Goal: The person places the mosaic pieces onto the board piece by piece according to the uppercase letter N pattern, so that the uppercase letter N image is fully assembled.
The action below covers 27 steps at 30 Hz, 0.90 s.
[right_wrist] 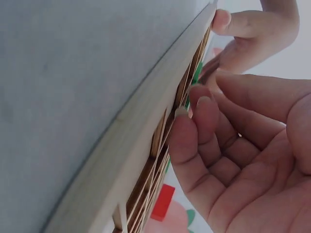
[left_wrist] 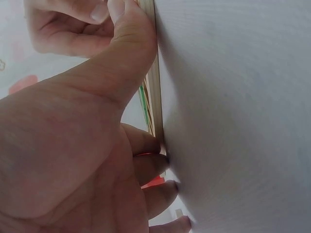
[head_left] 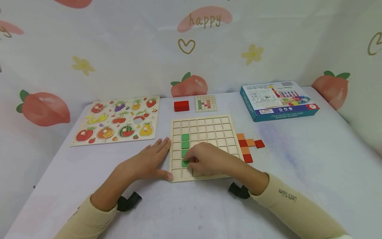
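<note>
Green tiles (head_left: 185, 144) — right hand (head_left: 206, 157) at lowest, left hand (head_left: 150, 162) touching board (head_left: 170, 149)

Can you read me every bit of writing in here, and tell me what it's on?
"happy": on the white backdrop.
"y": the end of a cut-off word at the backdrop's left edge.
"FIVE SETS OF COLUMN BEADED BOXES": on the front side of the box; its other small print is too tiny to read.
"Let's": upside down on the right sleeve; what follows is too unclear to read.
</note>
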### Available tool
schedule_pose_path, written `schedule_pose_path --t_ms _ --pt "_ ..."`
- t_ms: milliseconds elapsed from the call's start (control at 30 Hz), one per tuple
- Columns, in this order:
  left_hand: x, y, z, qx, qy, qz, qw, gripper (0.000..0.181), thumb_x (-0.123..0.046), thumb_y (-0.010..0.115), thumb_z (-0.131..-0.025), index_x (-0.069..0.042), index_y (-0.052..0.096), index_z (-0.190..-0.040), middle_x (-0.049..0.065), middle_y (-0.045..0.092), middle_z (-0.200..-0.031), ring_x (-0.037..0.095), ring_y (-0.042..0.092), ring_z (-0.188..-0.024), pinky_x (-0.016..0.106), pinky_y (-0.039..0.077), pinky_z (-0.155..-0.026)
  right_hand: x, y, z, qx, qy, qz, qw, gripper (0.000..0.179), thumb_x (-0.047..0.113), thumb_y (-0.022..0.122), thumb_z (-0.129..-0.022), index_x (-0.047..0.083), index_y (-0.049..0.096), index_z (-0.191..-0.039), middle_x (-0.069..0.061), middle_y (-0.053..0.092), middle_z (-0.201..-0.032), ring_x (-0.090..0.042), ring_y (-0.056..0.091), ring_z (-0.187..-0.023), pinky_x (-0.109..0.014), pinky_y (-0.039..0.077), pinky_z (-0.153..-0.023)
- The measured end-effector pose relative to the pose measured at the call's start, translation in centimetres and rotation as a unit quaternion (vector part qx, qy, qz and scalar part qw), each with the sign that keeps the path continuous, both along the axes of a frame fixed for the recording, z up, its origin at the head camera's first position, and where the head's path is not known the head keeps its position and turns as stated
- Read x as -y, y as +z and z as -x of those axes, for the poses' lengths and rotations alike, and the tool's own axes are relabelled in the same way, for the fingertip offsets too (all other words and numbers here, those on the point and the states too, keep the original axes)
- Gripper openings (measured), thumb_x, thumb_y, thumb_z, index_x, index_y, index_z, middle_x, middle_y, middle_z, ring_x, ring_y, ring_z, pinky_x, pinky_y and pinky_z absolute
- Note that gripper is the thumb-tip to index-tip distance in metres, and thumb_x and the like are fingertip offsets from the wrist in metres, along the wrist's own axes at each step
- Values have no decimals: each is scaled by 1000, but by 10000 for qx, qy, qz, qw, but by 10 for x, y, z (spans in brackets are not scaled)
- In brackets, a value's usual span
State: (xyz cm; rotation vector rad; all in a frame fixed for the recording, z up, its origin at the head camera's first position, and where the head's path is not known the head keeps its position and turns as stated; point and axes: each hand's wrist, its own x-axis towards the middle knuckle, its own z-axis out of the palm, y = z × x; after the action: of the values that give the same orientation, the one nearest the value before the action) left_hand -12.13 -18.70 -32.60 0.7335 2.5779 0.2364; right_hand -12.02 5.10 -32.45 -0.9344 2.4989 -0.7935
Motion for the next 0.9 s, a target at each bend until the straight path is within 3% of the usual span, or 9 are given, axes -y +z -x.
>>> schedule_pose_path --t_ms 67,267,533,733,900 --pt "0 0 0 -12 -1 3 10000 117 -64 72 -80 2 15 -159 18 11 -166 39 7 -151 60 17 -117 0 1 -2 51 57 36 10000 22 9 67 -93 10 78 -112 8 62 -71 -9 55 -70 -26 46 -63" --pt "0 -1 0 -41 -24 -34 10000 118 -64 72 -80 2 14 -159 18 11 -166 39 8 -151 60 17 -117 -15 8 -4 -25 -103 79 9999 18 9 69 -93 12 78 -109 8 69 -90 -11 58 -77 -26 51 -71" --pt "0 -1 -2 -66 -39 8 10000 117 -61 74 -80 3 15 -158 18 12 -166 39 8 -151 59 17 -117 -85 20 9 140 -636 -29 9979 11 10 69 -94 12 77 -102 6 68 -89 -15 59 -81 -33 52 -75" --pt "-2 -1 -2 -49 -22 11 10000 118 -61 75 -80 3 15 -159 18 12 -166 39 8 -151 59 17 -117 -138 27 12 263 -1553 -567 9859 17 16 74 -91 10 76 -108 0 66 -90 -22 58 -86 -34 53 -70" --pt "-2 -1 -1 -40 -12 14 10000 117 -61 74 -80 3 15 -158 19 12 -165 39 8 -151 60 17 -117 -173 26 22 207 -2030 -1289 9704 26 14 76 -88 5 74 -112 -6 66 -91 -24 59 -84 -37 57 -69"
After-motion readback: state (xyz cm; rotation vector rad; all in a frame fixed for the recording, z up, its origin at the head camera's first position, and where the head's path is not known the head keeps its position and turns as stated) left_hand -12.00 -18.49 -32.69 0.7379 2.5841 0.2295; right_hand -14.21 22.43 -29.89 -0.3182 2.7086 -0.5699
